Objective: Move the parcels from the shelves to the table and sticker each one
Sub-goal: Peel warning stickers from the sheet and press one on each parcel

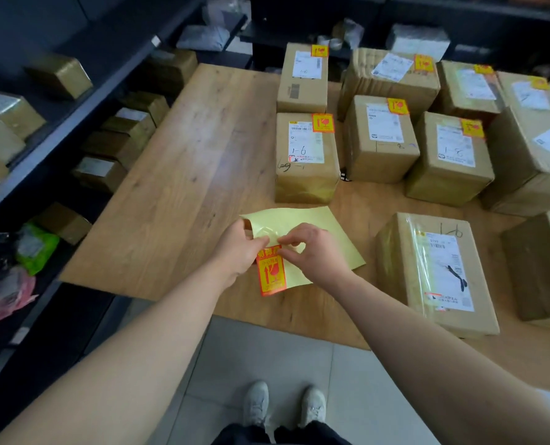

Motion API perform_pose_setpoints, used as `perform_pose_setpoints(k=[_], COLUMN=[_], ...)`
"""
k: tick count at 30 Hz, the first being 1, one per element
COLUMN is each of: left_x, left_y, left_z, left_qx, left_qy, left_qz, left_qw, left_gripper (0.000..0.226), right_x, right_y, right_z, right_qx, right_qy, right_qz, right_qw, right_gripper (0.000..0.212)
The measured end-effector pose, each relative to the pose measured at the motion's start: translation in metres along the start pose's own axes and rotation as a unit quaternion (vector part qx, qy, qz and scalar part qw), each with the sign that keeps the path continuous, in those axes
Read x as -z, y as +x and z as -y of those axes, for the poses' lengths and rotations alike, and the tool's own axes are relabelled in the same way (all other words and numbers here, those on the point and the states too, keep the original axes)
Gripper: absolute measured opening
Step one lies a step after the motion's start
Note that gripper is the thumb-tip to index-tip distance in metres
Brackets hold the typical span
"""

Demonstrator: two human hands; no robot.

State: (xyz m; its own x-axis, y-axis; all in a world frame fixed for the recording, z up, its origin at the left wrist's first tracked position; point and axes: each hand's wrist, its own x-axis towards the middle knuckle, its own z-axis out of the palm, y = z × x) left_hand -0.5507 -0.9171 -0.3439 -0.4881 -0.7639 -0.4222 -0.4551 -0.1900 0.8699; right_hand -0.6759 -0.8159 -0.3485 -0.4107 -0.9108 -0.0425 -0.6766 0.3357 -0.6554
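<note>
Sticker (271,273), red-orange with a glass mark, hangs off the near left corner of the yellow sheet (302,220), its top at the sheet and the rest past the sheet's edge. The left hand (238,248) has fingers and thumb curled round the sheet's left edge, just above the sticker; the right hand (318,252) pinches thumb to forefinger at the sticker's top, other fingers loosely curled; whether that pinch takes sticker alone or sheet too, I cannot tell.

I judge the sticker thin, limp and tacky behind, apt to curl onto itself or a fingertip; best held by one top corner with little skin on the glue. The sheet looks glossy and floppy, so it wants the other hand's hold while peeling.

Beyond the sheet on the table (186,155) stand stickered parcels (305,162), each sticker beside a white label; right of the sheet lies a parcel (427,271) with no such sticker that I can see, probably next. It looks like stiff, taped cardboard, weight unknown; grip it by opposite sides. Left of the sheet, shelves (58,123) hold more parcels, so the task seems partway.
</note>
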Motion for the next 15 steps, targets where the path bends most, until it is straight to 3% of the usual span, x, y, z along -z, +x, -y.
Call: perform_pose_setpoints(k=[7, 15], left_x=[0.000, 0.003], left_y=[-0.001, 0.005], left_z=[-0.001, 0.007], left_qx=[0.016, 0.029], left_qy=[-0.034, 0.013], left_qz=[0.002, -0.028], left_qw=[0.999, 0.999], left_gripper=[0.020, 0.016], right_x=[-0.001, 0.005], right_y=[-0.003, -0.008], right_z=[0.003, 0.013], right_qx=[0.034, 0.057], right_qy=[-0.016, -0.039], right_qz=[-0.052, 0.013], right_qw=[0.998, 0.998], right_gripper=[0.013, 0.012])
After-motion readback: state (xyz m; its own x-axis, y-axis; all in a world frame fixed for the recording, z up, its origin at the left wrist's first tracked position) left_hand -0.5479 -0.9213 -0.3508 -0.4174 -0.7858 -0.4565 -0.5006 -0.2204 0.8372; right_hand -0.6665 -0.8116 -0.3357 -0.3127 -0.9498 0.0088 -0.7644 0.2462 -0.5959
